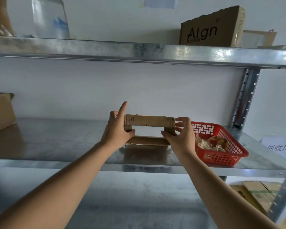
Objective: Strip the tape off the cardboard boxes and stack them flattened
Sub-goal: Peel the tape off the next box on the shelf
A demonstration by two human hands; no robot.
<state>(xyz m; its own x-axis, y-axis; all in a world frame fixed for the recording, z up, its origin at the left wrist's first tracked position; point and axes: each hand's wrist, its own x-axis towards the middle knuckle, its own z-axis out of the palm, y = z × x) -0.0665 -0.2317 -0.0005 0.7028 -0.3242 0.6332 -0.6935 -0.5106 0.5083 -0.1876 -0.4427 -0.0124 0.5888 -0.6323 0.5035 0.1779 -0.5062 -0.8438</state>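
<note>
A small opened cardboard box is held above the middle metal shelf, its hollow inside facing me. My left hand grips its left end, thumb underneath and index finger pointing up. My right hand pinches its right end between thumb and fingers. Under the box a flattened piece of cardboard lies on the shelf. To the right stands a red plastic basket with crumpled tape scraps inside.
A brown box sits at the shelf's left edge. On the upper shelf stand a printed cardboard box and a clear plastic container. Flat cardboard lies on the lower shelf at right. A paper label hangs by the upright post.
</note>
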